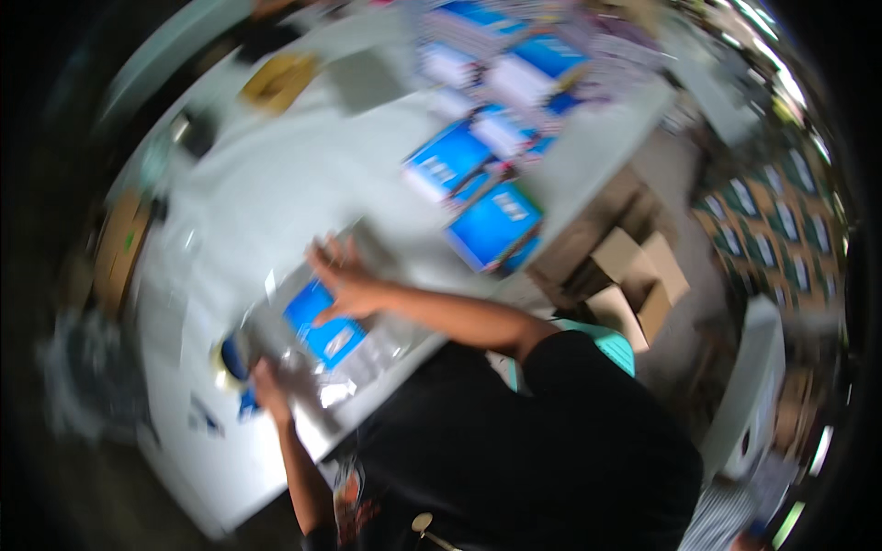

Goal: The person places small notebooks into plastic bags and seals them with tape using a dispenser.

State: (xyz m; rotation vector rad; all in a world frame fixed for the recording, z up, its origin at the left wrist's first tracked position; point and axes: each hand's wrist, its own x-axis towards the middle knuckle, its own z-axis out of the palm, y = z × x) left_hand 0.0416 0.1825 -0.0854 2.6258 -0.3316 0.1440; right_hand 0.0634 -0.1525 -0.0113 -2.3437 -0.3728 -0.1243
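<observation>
On the white bench (276, 184), near its front edge, a flat blue packet (323, 329) lay inside a clear shiny plastic sleeve (354, 367). The whole shot was motion-blurred, so take the details with a grain of salt. The right hand (344, 280) was spread flat with fingers open, pressing down on the upper end of the packet, not really gripping anything. The left hand (268, 386) sat at the lower edge of the sleeve; its grip looked curled onto the plastic, but I honestly couldn't tell if it was pinching it or just resting there.

My guess is the packet was light and fairly stiff, like a thin card box, while the sleeve was floppy and slippery, the kind that crinkles and slides. Holding it by the edges or corners seemed the safest bet.

Around it: a bunch of similar blue-and-white boxes (473, 184) stacked further back on the bench, and open cardboard cartons (634, 285) on the floor to the right. Nothing crowded the hands directly.
</observation>
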